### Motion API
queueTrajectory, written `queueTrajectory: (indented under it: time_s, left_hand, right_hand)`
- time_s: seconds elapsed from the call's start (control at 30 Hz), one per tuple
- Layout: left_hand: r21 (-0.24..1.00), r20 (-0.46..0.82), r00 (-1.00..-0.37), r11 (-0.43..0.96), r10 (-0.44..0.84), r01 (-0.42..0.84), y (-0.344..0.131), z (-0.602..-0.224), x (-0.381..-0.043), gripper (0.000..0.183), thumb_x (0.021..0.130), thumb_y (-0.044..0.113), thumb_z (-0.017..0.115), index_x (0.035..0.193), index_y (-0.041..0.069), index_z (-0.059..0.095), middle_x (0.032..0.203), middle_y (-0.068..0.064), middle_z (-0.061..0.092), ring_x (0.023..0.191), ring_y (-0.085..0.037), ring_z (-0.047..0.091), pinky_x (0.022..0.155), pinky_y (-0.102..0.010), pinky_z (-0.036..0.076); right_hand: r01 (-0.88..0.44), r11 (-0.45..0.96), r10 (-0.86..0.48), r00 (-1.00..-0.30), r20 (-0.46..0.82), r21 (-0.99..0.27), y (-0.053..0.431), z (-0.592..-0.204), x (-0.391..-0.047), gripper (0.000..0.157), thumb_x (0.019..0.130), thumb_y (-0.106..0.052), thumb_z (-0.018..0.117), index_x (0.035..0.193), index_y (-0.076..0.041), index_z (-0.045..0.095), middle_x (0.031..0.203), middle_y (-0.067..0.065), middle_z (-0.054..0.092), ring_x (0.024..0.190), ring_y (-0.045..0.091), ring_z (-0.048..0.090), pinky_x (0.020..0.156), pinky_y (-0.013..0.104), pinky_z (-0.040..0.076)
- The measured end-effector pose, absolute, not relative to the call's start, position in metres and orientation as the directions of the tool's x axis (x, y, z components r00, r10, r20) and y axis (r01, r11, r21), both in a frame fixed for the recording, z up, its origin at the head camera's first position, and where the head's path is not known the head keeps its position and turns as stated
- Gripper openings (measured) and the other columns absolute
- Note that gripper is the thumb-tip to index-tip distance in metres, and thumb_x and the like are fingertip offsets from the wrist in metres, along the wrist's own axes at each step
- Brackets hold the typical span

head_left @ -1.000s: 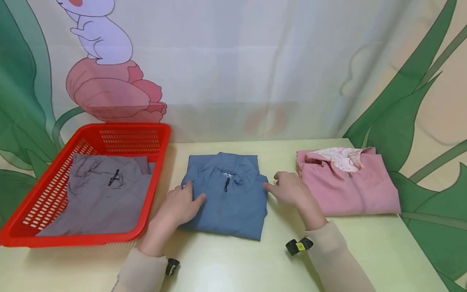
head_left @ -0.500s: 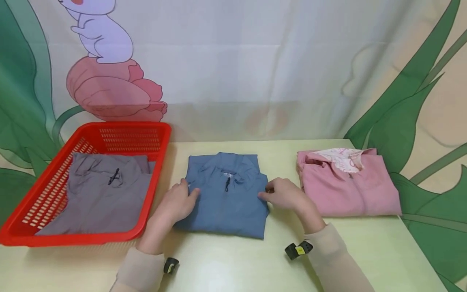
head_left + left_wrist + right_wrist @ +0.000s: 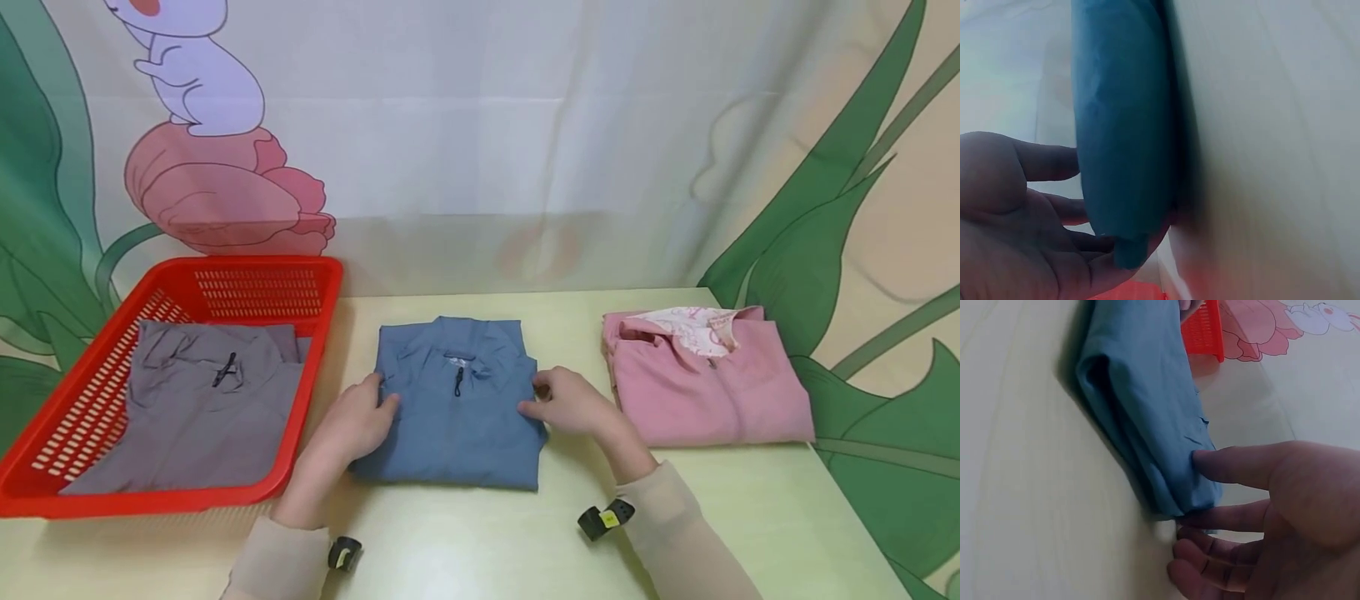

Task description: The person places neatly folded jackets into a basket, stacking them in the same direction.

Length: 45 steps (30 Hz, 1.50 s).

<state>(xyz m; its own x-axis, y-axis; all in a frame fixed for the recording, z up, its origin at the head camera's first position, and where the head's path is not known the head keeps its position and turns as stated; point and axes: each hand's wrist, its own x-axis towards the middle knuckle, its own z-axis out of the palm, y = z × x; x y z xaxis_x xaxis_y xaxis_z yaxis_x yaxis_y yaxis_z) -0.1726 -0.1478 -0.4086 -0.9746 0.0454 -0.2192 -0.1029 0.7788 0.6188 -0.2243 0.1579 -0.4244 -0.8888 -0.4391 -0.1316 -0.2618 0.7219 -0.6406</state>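
A folded blue jacket with a black zipper pull lies on the table, its collar toward the back. My left hand holds its left edge, thumb on top; in the left wrist view the fingers curl round the side of the blue fabric. At the opposite edge my right hand pinches the jacket. In the right wrist view the thumb presses the top, with the forefinger against the side and the other fingers curled below. The layered folds show there.
A red plastic basket stands at the left with a folded grey jacket inside. On the right lies a folded pink jacket with a patterned lining. A printed curtain hangs behind the pale table.
My right hand has closed from touching the jacket's right edge to pinching it. The left hand has shifted slightly outward along the left edge. The jacket has barely moved.
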Motion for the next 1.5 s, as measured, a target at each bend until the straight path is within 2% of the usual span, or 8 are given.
queueTrajectory:
  time_s: [0.1, 0.2, 0.43, 0.77, 0.9, 1.2, 1.33, 1.5]
  left_hand:
    - [0.648, -0.225, -0.974, 0.752, 0.041, -0.118, -0.148, -0.408, -0.173, 0.063, 0.107, 0.024, 0.048, 0.152, -0.016, 0.03, 0.155, -0.034, 0.036, 0.14, -0.05, 0.038, 0.113, -0.061, 0.033]
    - [0.679, -0.211, -0.977, 0.725, 0.042, -0.116, -0.148, -0.406, -0.173, 0.061, 0.107, 0.024, 0.047, 0.151, -0.015, 0.032, 0.155, -0.033, 0.037, 0.141, -0.049, 0.038, 0.114, -0.06, 0.032]
    - [0.746, -0.207, -0.975, 0.657, 0.076, -0.108, -0.149, -0.403, -0.173, 0.06, 0.108, 0.024, 0.046, 0.152, -0.015, 0.031, 0.156, -0.033, 0.034, 0.144, -0.048, 0.033, 0.115, -0.06, 0.029]
    - [0.814, -0.245, -0.966, 0.56, 0.084, -0.158, -0.15, -0.406, -0.175, 0.062, 0.109, 0.023, 0.045, 0.154, -0.014, 0.027, 0.158, -0.033, 0.032, 0.145, -0.048, 0.032, 0.115, -0.06, 0.03]
    - [0.831, -0.259, -0.963, 0.525, 0.071, -0.184, -0.151, -0.409, -0.177, 0.064, 0.109, 0.023, 0.045, 0.154, -0.016, 0.024, 0.158, -0.033, 0.03, 0.145, -0.048, 0.03, 0.116, -0.059, 0.029]
    - [0.828, -0.276, -0.96, 0.52, 0.056, -0.208, -0.15, -0.411, -0.178, 0.062, 0.109, 0.023, 0.046, 0.153, -0.016, 0.027, 0.158, -0.032, 0.031, 0.145, -0.047, 0.031, 0.115, -0.059, 0.03]
    - [0.835, -0.268, -0.961, 0.513, 0.062, -0.2, -0.149, -0.41, -0.178, 0.062, 0.108, 0.023, 0.046, 0.152, -0.017, 0.028, 0.158, -0.033, 0.032, 0.145, -0.047, 0.031, 0.117, -0.058, 0.028]
    - [0.84, -0.296, -0.954, 0.491, 0.056, -0.232, -0.149, -0.41, -0.177, 0.063, 0.108, 0.025, 0.046, 0.154, -0.015, 0.027, 0.158, -0.031, 0.031, 0.145, -0.046, 0.031, 0.116, -0.059, 0.028]
  right_hand:
    - [-0.219, 0.711, -0.413, -0.899, -0.144, -0.668, 0.157, -0.427, -0.223, 0.041, 0.096, -0.022, 0.072, 0.121, 0.01, 0.064, 0.107, 0.015, 0.067, 0.099, 0.028, 0.063, 0.09, 0.044, 0.053]
    - [-0.166, 0.696, -0.376, -0.913, -0.157, -0.699, 0.157, -0.428, -0.223, 0.052, 0.096, -0.023, 0.072, 0.132, 0.012, 0.058, 0.115, 0.018, 0.067, 0.107, 0.031, 0.064, 0.094, 0.046, 0.053]
    - [-0.101, 0.674, -0.3, -0.943, -0.146, -0.731, 0.155, -0.427, -0.224, 0.05, 0.097, -0.021, 0.071, 0.134, 0.01, 0.057, 0.115, 0.019, 0.068, 0.107, 0.032, 0.065, 0.091, 0.045, 0.055]
    - [0.018, 0.599, -0.235, -0.952, -0.197, -0.8, 0.156, -0.43, -0.227, 0.051, 0.097, -0.017, 0.07, 0.138, 0.006, 0.052, 0.119, 0.021, 0.066, 0.11, 0.032, 0.063, 0.096, 0.047, 0.052]
    - [0.002, 0.588, -0.249, -0.951, -0.183, -0.809, 0.155, -0.43, -0.228, 0.052, 0.097, -0.018, 0.071, 0.139, 0.006, 0.051, 0.12, 0.02, 0.066, 0.109, 0.032, 0.063, 0.096, 0.048, 0.051]
    - [-0.036, 0.54, -0.292, -0.945, -0.148, -0.841, 0.153, -0.431, -0.228, 0.059, 0.096, -0.019, 0.073, 0.144, 0.003, 0.048, 0.131, 0.022, 0.059, 0.121, 0.037, 0.057, 0.099, 0.05, 0.05]
    - [0.003, 0.518, -0.28, -0.944, -0.173, -0.855, 0.154, -0.434, -0.23, 0.061, 0.095, -0.02, 0.074, 0.145, 0.002, 0.046, 0.136, 0.024, 0.055, 0.124, 0.039, 0.054, 0.101, 0.053, 0.048]
    - [0.072, 0.48, -0.269, -0.937, -0.225, -0.875, 0.154, -0.437, -0.232, 0.072, 0.096, -0.022, 0.073, 0.153, 0.002, 0.035, 0.136, 0.026, 0.055, 0.123, 0.039, 0.056, 0.104, 0.054, 0.046]
